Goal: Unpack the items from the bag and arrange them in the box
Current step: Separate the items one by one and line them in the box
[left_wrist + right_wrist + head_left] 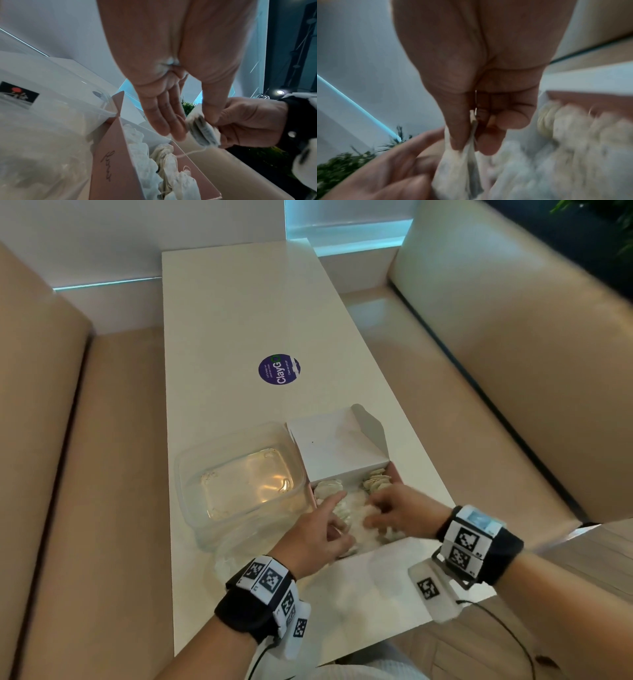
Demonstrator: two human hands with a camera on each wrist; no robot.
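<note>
Right hand pinches a tea bag over the pink box near the counter's near right edge; left hand fingers straight, touching it. Bag looks light, soft, tearable, string dangling; best pinched by its edge.

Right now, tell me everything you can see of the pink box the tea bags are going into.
The pink box is thin card, pink outside and white inside, with dark handwriting on one side. Its white lid stands open at the far side. It sits on the white table, close beside the clear plastic container. Rows and a loose heap of tea bags fill it. The left hand and right hand work above it, the right pinching a bag.
</note>
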